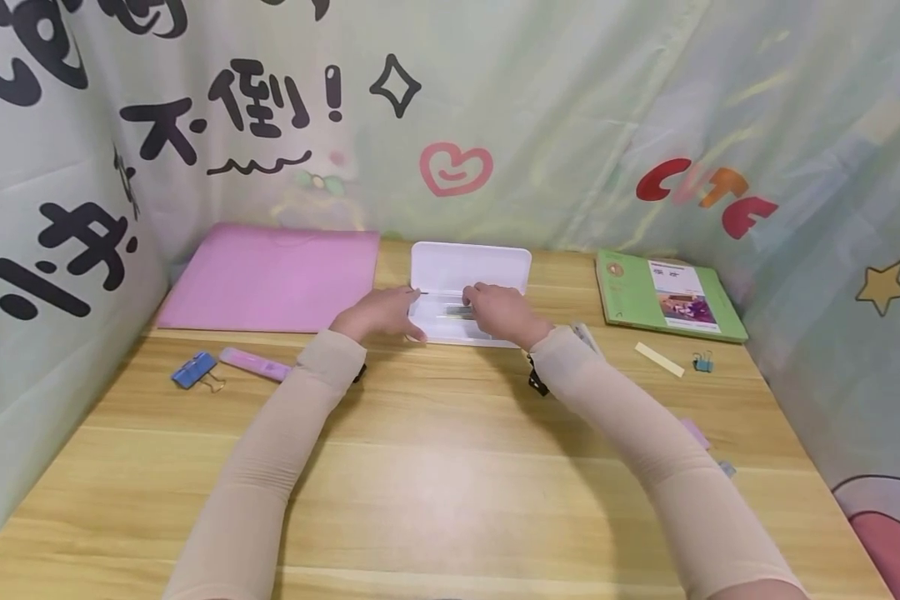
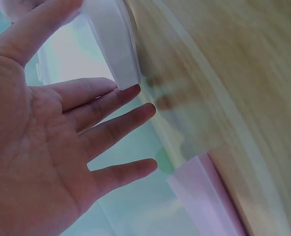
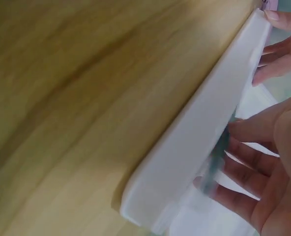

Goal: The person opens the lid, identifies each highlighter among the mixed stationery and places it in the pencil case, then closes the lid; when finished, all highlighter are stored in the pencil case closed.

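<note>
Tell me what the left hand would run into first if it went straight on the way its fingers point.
The left hand would most likely meet the left end of the open white case. Its fingertips look to be right at that end, so there seems little free way.

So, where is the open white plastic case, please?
In the head view, the case sits centre-back, between the flat pink rectangle at left and green book at right.
</note>
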{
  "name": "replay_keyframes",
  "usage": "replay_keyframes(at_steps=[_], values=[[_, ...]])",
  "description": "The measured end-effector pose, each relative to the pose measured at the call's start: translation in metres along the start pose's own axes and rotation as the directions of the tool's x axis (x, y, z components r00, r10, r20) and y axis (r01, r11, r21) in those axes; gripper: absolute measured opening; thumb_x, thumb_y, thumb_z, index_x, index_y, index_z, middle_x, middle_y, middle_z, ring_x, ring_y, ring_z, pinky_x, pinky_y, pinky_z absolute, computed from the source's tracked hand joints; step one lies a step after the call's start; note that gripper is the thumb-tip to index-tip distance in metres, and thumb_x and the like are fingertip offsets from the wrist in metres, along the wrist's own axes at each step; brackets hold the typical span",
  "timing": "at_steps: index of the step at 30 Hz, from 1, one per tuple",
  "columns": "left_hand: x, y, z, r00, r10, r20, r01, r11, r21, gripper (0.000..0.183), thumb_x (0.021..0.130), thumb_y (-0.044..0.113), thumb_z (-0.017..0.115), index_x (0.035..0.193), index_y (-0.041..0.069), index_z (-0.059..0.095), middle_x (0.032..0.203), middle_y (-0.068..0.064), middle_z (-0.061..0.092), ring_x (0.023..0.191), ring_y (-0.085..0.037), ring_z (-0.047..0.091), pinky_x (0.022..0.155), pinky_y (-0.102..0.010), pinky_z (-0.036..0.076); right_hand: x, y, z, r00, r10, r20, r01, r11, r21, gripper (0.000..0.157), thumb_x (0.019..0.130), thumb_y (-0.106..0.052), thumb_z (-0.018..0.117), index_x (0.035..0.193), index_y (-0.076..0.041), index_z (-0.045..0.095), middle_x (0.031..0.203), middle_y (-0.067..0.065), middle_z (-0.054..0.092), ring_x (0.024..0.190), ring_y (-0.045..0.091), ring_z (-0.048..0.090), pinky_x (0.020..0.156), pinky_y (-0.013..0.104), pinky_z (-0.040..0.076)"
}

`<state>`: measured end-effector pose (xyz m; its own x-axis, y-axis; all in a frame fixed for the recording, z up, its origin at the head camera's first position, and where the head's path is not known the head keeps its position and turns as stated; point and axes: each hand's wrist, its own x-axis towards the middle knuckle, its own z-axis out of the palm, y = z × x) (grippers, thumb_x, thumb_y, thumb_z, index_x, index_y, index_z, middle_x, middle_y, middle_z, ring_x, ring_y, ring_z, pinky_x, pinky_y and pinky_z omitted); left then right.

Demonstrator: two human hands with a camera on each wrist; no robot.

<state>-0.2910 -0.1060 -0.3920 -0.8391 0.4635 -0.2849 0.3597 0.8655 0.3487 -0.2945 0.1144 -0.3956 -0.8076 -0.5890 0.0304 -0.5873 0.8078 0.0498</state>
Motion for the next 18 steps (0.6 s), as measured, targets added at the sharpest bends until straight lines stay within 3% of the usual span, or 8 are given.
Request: replay_keyframes(at_steps=[7,18], values=[[0.0027,0.0003,0.0007,1.0,0.003,0.004,-0.003,1.0,0.013,0.095,0.067,0.056,0.063,0.138,0.009,0.02,0.142,-0.009,0.017,0.128,-0.025,0.016,0.101,-0.042,0.016,0.002,-0.0026,0.0022,1.0,-0.007,-0.006,0.008,1.0,0.026,0.019,0.082,-0.004,0.048,0.091,-0.013,0.062,0.081,-0.001,0.055,0.069,0.017,0.054,0.055,0.036,0.046],[0.0012,-0.0004,0.0007,1.0,-0.001,-0.003,0.001,1.0,0.014,0.094,0.068,0.054,0.063,0.138,0.008,0.021,0.142,-0.009,0.017,0.127,-0.025,0.017,0.101,-0.041,0.017,-0.0017,-0.0027,0.003,1.0,0.0,-0.018,0.0,0.999,0.035,0.02,0.082,-0.006,0.048,0.094,-0.013,0.062,0.082,-0.001,0.056,0.069,0.019,0.055,0.052,0.037,0.045]])
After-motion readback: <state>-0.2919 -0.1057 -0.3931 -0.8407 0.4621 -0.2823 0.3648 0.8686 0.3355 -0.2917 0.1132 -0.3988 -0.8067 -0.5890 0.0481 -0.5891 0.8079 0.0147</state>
